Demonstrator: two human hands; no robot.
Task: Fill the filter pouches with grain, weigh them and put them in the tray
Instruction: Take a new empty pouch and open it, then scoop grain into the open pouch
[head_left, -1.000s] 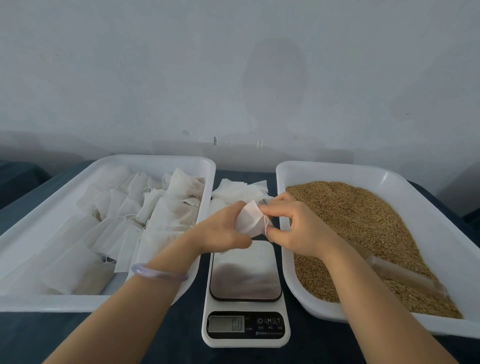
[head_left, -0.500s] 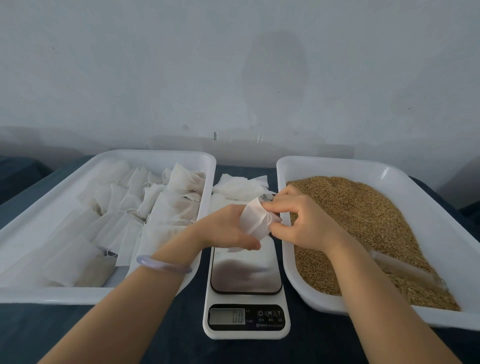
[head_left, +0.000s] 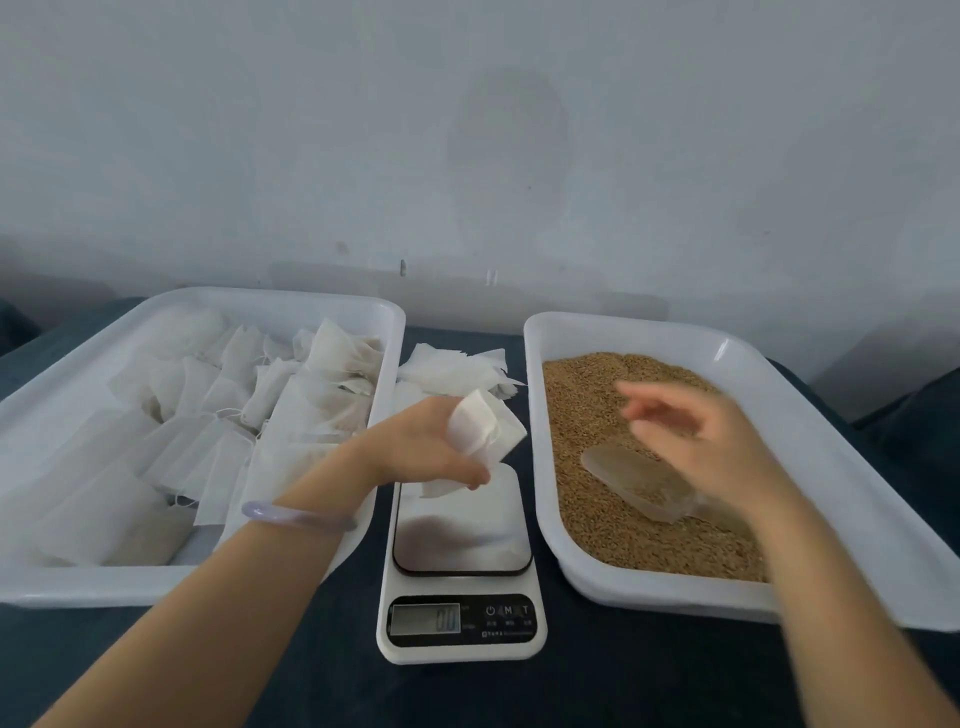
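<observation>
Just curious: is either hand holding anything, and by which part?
The left hand grips a filter pouch by its lower end. The right hand, blurred above the grain, holds nothing.

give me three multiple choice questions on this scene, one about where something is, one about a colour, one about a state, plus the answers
1. Where does the scale stand?
A. between the pouch tray and the grain tray
B. inside the grain tray
C. left of the pouch tray

2. What colour is the bracelet on the left wrist?
A. red
B. pale purple
C. black

3. What is the left hand doing?
A. pressing a button on the scale
B. hanging with nothing in it
C. gripping a white pouch

Answers:
1 A, the scale sits in the gap between the two white trays.
2 B, the band looks lilac against the arm.
3 C, its fingers are curled round the pouch, held above the scale's platform.
</observation>
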